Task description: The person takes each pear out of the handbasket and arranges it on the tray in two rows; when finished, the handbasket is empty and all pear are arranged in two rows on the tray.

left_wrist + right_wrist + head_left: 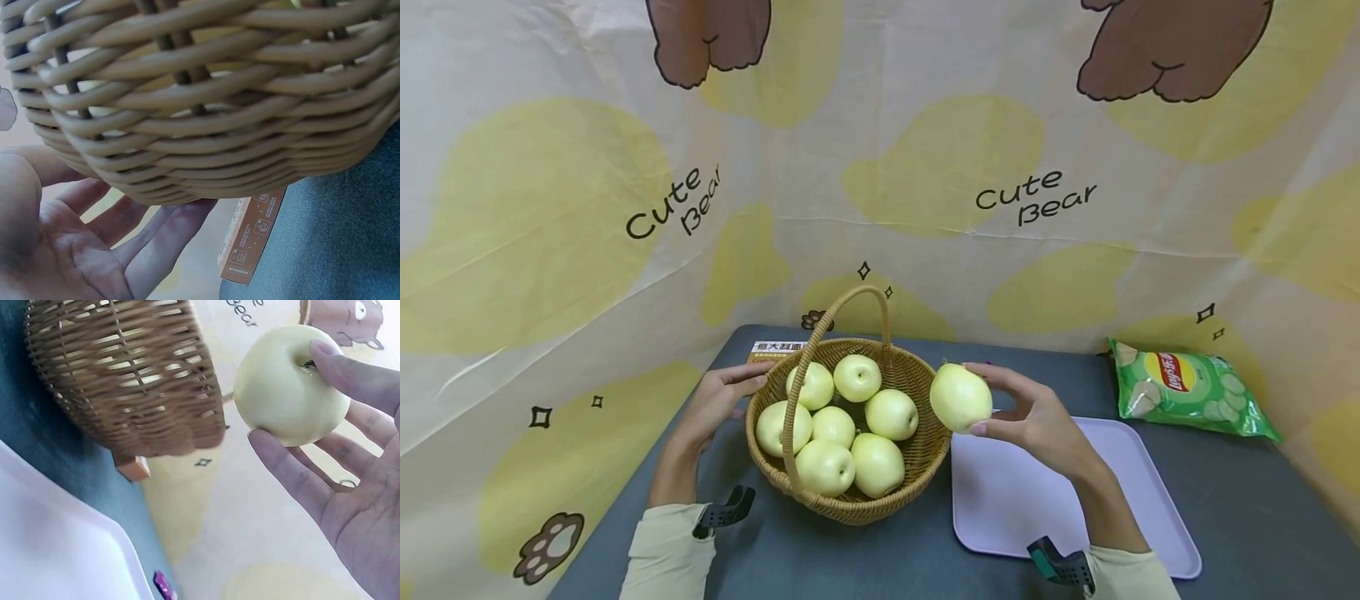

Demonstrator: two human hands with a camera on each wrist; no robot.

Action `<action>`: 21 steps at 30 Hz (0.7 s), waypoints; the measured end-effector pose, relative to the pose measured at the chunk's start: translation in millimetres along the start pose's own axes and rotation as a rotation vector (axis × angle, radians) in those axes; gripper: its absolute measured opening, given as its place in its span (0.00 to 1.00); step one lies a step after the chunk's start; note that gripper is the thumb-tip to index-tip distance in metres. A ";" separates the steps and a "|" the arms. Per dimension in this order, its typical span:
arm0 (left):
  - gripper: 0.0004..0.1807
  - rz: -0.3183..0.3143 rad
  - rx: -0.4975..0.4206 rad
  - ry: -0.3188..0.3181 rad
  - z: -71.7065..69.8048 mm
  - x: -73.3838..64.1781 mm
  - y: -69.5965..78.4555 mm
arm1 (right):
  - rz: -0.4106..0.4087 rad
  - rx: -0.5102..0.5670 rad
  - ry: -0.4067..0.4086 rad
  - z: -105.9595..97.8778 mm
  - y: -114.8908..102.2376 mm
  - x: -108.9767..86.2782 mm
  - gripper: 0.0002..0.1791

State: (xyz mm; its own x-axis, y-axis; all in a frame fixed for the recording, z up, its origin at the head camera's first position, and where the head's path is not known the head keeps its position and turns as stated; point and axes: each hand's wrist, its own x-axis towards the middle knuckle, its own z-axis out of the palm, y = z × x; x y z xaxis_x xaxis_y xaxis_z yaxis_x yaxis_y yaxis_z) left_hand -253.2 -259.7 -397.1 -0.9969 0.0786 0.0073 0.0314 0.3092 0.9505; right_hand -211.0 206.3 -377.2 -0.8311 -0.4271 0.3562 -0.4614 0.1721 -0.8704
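My right hand (1037, 421) holds a pale yellow-green apple (961, 398) between thumb and fingertips, raised beside the basket's right rim. The right wrist view shows the thumb by the stem hollow of that apple (290, 387) and the fingers (294, 472) on its other side. A round wicker basket (925, 467) with a tall arched handle (808, 367) contains several similar apples (824, 467). At the basket's left rim is my left hand (711, 404), its fingers extended against the wicker. In the left wrist view those fingers (169, 234) lie loosely along the basket's edge.
A light purple tray (1015, 500) lies right of the basket, partly beneath my right forearm. Further right at the back is a green chip bag (1195, 390). An orange-brown box (775, 348) stands behind the basket. Printed cloth (917, 167) surrounds the dark table (880, 558).
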 end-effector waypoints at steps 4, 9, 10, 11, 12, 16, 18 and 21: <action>0.25 0.004 -0.006 -0.004 -0.3 -0.4 0.4 | 0.014 -0.034 0.047 -8.1 2.1 -3.7 0.41; 0.26 0.012 -0.021 -0.013 -0.5 -0.1 0.0 | 0.037 -0.057 0.086 -16.9 8.2 -6.7 0.41; 0.26 0.013 -0.022 -0.014 -0.6 0.0 -0.2 | 0.042 -0.061 0.092 -18.1 10.0 -7.0 0.41; 0.26 0.014 -0.023 -0.015 -0.6 0.1 -0.3 | 0.046 -0.061 0.098 -19.2 12.0 -7.3 0.41; 0.26 0.015 -0.023 -0.016 -0.7 0.1 -0.6 | 0.052 -0.063 0.104 -20.2 14.2 -7.4 0.40; 0.26 0.018 -0.026 -0.018 -0.7 0.0 -1.6 | 0.085 -0.079 0.124 -22.7 24.5 -7.9 0.39; 0.26 0.019 -0.027 -0.019 -0.5 -0.1 -1.9 | 0.103 -0.100 0.134 -23.5 30.2 -8.0 0.39; 0.26 0.020 -0.028 -0.018 -0.2 -0.2 -1.9 | 0.134 -0.134 0.145 -23.9 38.1 -7.8 0.38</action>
State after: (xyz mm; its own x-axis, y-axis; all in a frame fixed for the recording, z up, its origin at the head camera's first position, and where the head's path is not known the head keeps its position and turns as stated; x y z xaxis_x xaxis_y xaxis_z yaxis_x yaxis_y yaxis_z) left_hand -253.1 -260.4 -398.8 -0.9946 0.1012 0.0210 0.0488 0.2809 0.9585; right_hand -229.5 237.5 -405.1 -0.9193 -0.2620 0.2937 -0.3727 0.3394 -0.8636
